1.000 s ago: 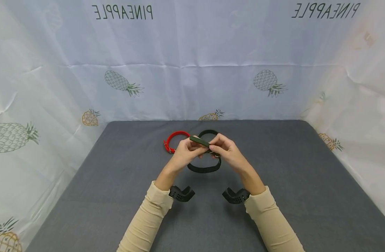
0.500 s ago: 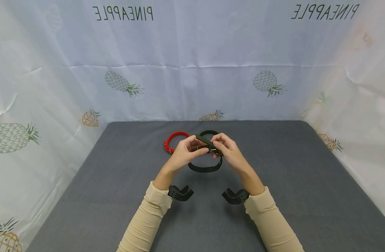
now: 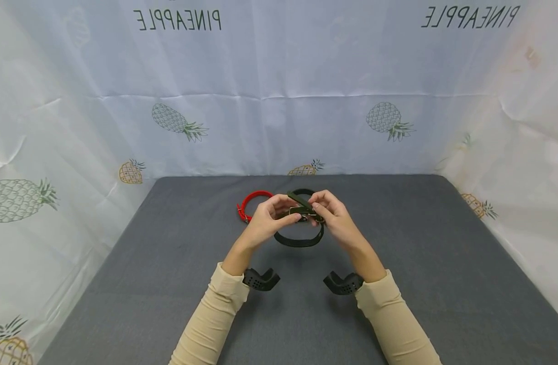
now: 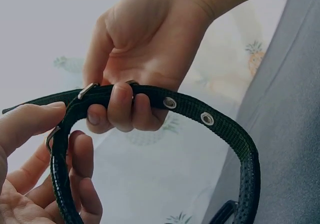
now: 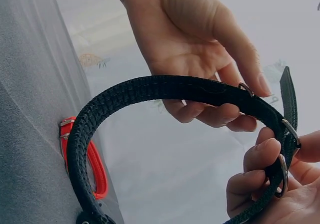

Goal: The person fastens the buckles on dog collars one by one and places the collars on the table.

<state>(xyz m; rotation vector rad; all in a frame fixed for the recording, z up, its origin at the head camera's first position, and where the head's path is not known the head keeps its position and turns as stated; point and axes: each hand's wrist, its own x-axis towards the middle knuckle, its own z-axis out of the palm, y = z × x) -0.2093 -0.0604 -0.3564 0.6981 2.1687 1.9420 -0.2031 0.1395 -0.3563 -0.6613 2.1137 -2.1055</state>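
A dark green collar [image 3: 299, 243] is held up off the table in a loop between both hands. My left hand [image 3: 266, 221] grips the band, with the thumb near a metal ring and the fingers curled beneath, as the right wrist view shows. My right hand [image 3: 336, 215] pinches the collar by its metal buckle [image 5: 290, 128]. The pointed strap end [image 5: 288, 92] passes through the buckle and sticks out freely. Two metal eyelets [image 4: 207, 118] show along the band in the left wrist view.
On the grey table [image 3: 169, 284] behind the hands lie a red collar [image 3: 240, 207], buckled into a ring, and a black collar [image 3: 305, 191], partly hidden. A white pineapple-print curtain [image 3: 279, 61] hangs around the back and sides.
The strap end has swung upward and shifted right, out of my left fingers. My left hand has moved onto the band, and the buckle has come into sight. Both wrists have hardly moved.
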